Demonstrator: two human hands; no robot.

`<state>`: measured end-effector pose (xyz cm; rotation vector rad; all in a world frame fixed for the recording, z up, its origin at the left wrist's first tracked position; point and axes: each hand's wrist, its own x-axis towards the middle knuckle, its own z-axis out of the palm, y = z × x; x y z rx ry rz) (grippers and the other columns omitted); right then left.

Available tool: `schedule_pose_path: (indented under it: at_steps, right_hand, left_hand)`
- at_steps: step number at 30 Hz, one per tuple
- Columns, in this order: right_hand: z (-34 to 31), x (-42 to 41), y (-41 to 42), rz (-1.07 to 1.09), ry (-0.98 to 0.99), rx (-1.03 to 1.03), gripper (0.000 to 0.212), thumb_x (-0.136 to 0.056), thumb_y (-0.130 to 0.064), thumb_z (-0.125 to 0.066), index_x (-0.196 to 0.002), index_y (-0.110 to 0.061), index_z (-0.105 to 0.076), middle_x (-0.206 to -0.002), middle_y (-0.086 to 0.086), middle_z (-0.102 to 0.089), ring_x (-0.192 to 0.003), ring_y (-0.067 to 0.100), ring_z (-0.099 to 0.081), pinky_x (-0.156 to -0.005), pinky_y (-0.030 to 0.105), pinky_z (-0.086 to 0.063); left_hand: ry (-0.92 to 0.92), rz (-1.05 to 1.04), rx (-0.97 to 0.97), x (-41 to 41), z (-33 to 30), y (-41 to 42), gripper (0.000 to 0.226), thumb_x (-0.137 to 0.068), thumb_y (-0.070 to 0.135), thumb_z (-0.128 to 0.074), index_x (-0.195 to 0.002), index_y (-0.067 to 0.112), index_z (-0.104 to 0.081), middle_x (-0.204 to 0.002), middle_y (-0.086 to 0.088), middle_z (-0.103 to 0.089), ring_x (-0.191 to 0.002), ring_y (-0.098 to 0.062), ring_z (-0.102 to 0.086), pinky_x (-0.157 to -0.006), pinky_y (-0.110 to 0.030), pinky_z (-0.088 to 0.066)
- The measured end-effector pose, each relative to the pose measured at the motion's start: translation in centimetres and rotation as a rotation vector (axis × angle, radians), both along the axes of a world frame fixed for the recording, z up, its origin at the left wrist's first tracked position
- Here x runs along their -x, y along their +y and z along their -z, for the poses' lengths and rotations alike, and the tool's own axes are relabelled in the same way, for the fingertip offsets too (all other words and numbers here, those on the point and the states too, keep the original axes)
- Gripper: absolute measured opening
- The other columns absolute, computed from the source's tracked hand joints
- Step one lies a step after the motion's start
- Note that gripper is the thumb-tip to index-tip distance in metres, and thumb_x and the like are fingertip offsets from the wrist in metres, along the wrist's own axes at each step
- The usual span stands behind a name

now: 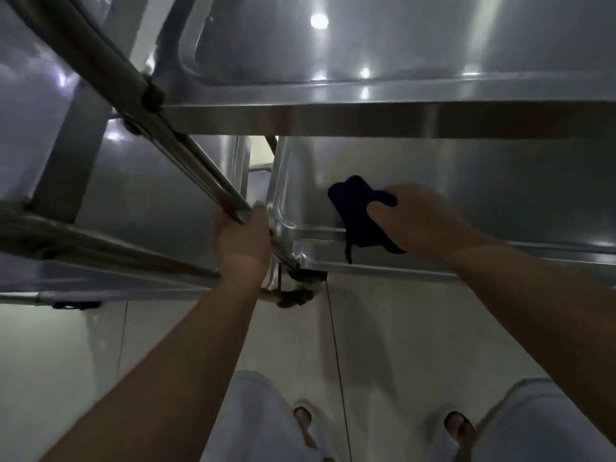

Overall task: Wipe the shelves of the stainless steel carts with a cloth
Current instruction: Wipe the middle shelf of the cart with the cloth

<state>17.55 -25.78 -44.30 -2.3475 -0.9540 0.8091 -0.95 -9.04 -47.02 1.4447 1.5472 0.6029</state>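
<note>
Head view: right hand (423, 221) presses dark cloth (358, 215) onto lower shelf (500, 191).

Dim, soft-focus view; ceiling-light glare on the steel shelf (366, 45); edges bowed.

- Dark navy-blue cloth (358, 215): plain, unpatterned.
- Brushed stainless steel cart shelf (500, 181): silver-grey, with white light reflections.
- Pale cream tiled floor (400, 328): thin dark grout lines.
- Light grey trousers (253, 421): plain.
- White open-toed slippers (308, 418): plain.
</note>
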Motion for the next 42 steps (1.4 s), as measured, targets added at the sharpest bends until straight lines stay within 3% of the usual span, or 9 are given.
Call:
schedule_pose_path:
  at_steps: [3, 5, 11, 15, 18, 25, 33, 37, 42]
  right_hand:
    - [0.8, -0.6, 2.1, 0.033, -0.086, -0.127, 0.034, -0.097, -0.039, -0.05, -0.07, -0.019, -0.054, -0.06, -0.001, -0.053, -0.052, 0.014, -0.051, -0.05, 0.029, -0.033]
    - [1.6, -0.7, 3.5, 0.099, -0.129, -0.21, 0.029, -0.094, -0.043, -0.047, -0.074, -0.023, -0.054, -0.064, -0.004, -0.056, -0.055, 0.012, -0.054, -0.051, 0.029, -0.034]
    - [7.3, 2.6, 5.5, -0.037, -0.562, -0.248, 0.043, -0.093, -0.048, -0.041, -0.124, -0.023, -0.059, -0.106, 0.001, -0.067, -0.098, 0.027, -0.061, -0.083, 0.042, -0.047]
    - [10.2, 5.4, 8.8, -0.272, -0.435, -0.234, 0.056, -0.1, -0.045, -0.042, -0.155, -0.036, -0.04, -0.155, -0.009, -0.049, -0.146, 0.02, -0.037, -0.122, 0.047, -0.027]
    - [10.3, 5.6, 12.6, -0.422, -0.367, -0.186, 0.057, -0.104, -0.052, -0.034, -0.16, -0.041, -0.03, -0.167, -0.012, -0.029, -0.157, 0.015, -0.016, -0.126, 0.047, -0.012]
    - [9.9, 5.1, 15.7, -0.317, -0.438, -0.164, 0.054, -0.106, -0.048, -0.034, -0.157, -0.032, -0.038, -0.167, -0.008, -0.032, -0.156, 0.019, -0.021, -0.127, 0.047, -0.015]
    - [8.7, -7.7, 0.6, 0.368, -0.506, 0.015, 0.035, -0.101, -0.032, -0.041, -0.124, -0.013, -0.06, -0.131, 0.018, -0.061, -0.122, 0.041, -0.055, -0.102, 0.05, -0.045]
    - [8.3, -12.5, -8.3, 0.642, -0.429, 0.157, 0.038, -0.102, -0.033, -0.04, -0.124, -0.007, -0.056, -0.128, 0.029, -0.059, -0.121, 0.048, -0.053, -0.104, 0.057, -0.043]
    - [8.6, -12.3, -3.7, 0.681, -0.438, 0.145, 0.042, -0.094, -0.034, -0.041, -0.116, -0.005, -0.062, -0.123, 0.026, -0.063, -0.12, 0.047, -0.055, -0.104, 0.054, -0.045]
  left_hand:
    - [-0.177, -0.018, -0.119, -0.5, 1.0, 0.7, 0.003, -0.085, 0.04, -0.067, -0.086, 0.041, -0.07, -0.082, -0.001, -0.073, -0.082, -0.026, -0.073, -0.085, -0.05, -0.061]
    - [-0.245, -0.023, -0.177, -0.7, 1.5, 0.9, 0.006, -0.083, 0.039, -0.068, -0.08, 0.035, -0.071, -0.075, -0.005, -0.071, -0.074, -0.027, -0.071, -0.075, -0.054, -0.062]
    - [-0.414, -0.068, -0.251, -1.3, 3.5, 1.1, 0.017, -0.092, 0.036, -0.069, -0.086, 0.021, -0.068, -0.077, 0.001, -0.077, -0.071, -0.01, -0.074, -0.064, -0.035, -0.054]
    - [-0.389, -0.079, -0.354, -1.3, 4.2, 1.5, 0.019, -0.09, 0.042, -0.066, -0.079, 0.027, -0.062, -0.072, 0.001, -0.072, -0.065, -0.013, -0.07, -0.062, -0.031, -0.056]
    - [-0.401, -0.049, -0.402, -1.1, 4.5, 1.6, 0.018, -0.088, 0.045, -0.064, -0.08, 0.029, -0.061, -0.075, 0.0, -0.073, -0.071, -0.015, -0.072, -0.064, -0.023, -0.054]
    - [-0.361, -0.042, -0.445, -1.1, 5.1, 2.1, 0.022, -0.084, 0.051, -0.062, -0.08, 0.029, -0.062, -0.071, 0.005, -0.071, -0.065, -0.01, -0.07, -0.062, -0.029, -0.057]
    - [-0.347, -0.061, -0.419, -1.1, 5.0, 2.1, 0.027, -0.085, 0.047, -0.063, -0.076, 0.021, -0.06, -0.07, -0.01, -0.068, -0.064, -0.029, -0.069, -0.065, -0.052, -0.06]
    - [-0.35, -0.101, -0.44, -1.6, 4.9, 1.9, 0.025, -0.083, 0.045, -0.062, -0.074, 0.022, -0.059, -0.066, -0.007, -0.067, -0.059, -0.023, -0.068, -0.059, -0.046, -0.06]
    - [-0.375, -0.099, -0.461, -1.8, 5.6, 2.5, 0.024, -0.082, 0.043, -0.061, -0.071, 0.023, -0.057, -0.063, -0.006, -0.065, -0.06, -0.025, -0.066, -0.059, -0.041, -0.055]
